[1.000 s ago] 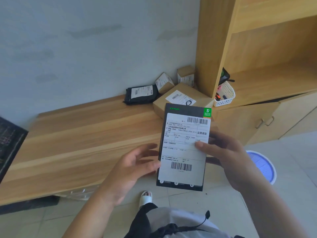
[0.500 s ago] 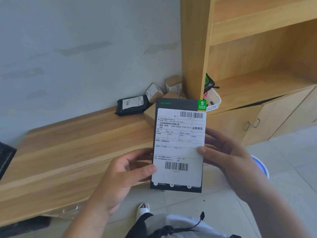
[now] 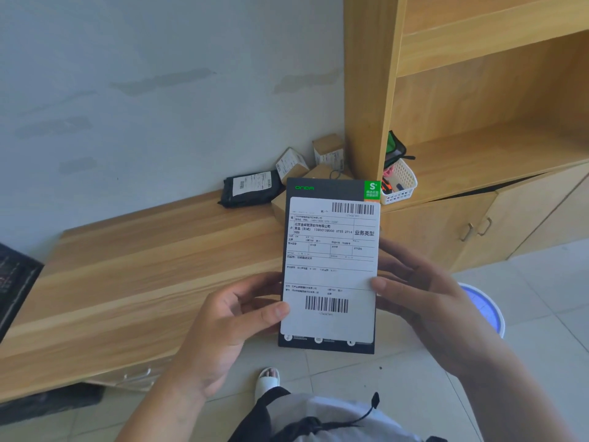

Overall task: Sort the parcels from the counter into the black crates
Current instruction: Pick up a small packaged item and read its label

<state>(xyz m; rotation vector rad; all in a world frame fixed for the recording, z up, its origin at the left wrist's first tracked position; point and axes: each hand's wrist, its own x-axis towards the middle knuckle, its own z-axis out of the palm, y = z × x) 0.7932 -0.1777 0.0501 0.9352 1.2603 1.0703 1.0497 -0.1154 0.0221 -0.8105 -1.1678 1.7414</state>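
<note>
I hold a flat dark grey parcel (image 3: 330, 266) upright in front of me, its white shipping label with two barcodes facing me. My left hand (image 3: 223, 327) grips its left edge, thumb on the label. My right hand (image 3: 420, 301) grips the right edge, thumb on the label, fingers behind. On the wooden counter (image 3: 143, 272) behind lie a black bagged parcel (image 3: 251, 188), two small cardboard boxes (image 3: 290, 164) (image 3: 328, 151) and a larger brown box (image 3: 322, 172), mostly hidden by the held parcel. A black crate (image 3: 12, 282) shows at the left edge.
A wooden shelf unit (image 3: 478, 122) stands at the right, with a white basket (image 3: 400, 183) of small items on its ledge and cabinet doors (image 3: 478, 228) below. A round blue-and-white object (image 3: 484, 307) lies on the tiled floor. My sandalled foot (image 3: 269, 378) is below.
The view has shifted slightly; the parcel stays upright in both hands, now a little lower-right in the picture. The grips are unchanged.
</note>
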